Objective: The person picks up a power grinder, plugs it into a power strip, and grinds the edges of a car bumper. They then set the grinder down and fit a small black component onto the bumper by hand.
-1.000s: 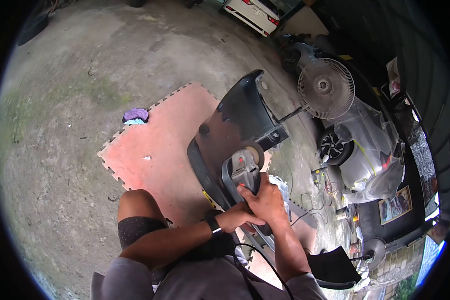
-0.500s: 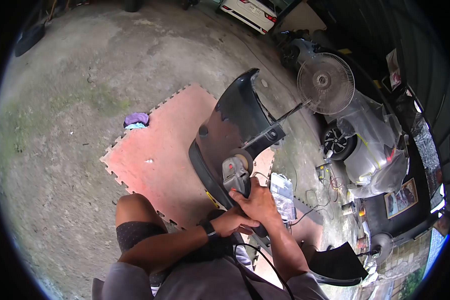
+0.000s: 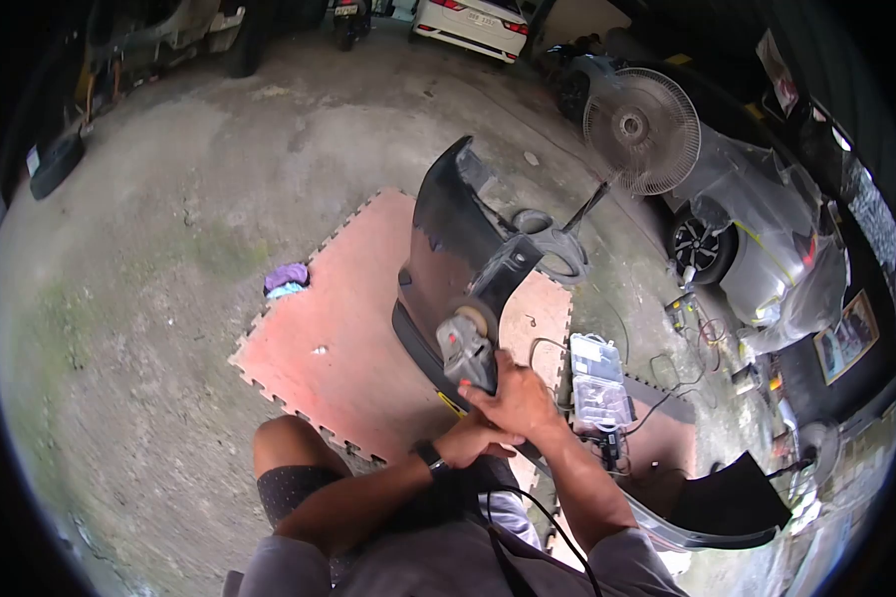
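Note:
A grey power tool point(image 3: 464, 356) with a round tan pad point(image 3: 471, 319) lies against a dark, glossy car body panel point(image 3: 443, 244). My right hand point(image 3: 523, 397) is wrapped round the tool's body, its thumb along the near end. Just below it, my left hand point(image 3: 471, 439), with a dark band on the wrist, closes on the tool's rear end. The panel stands tilted over a red foam mat point(image 3: 338, 308), and its near edge reaches toward my lap.
A standing fan point(image 3: 642, 129) is at the upper right, near a plastic-covered car point(image 3: 767, 249). An open plastic case point(image 3: 599, 383) lies right of the mat. Another dark panel point(image 3: 732, 502) is at the lower right. A purple cloth point(image 3: 287, 278) sits at the mat's left edge.
The view has shifted, so the mat and case appear in different places. The panel looks turned and tilted, showing more behind it. Both hands still hold the tool against it.

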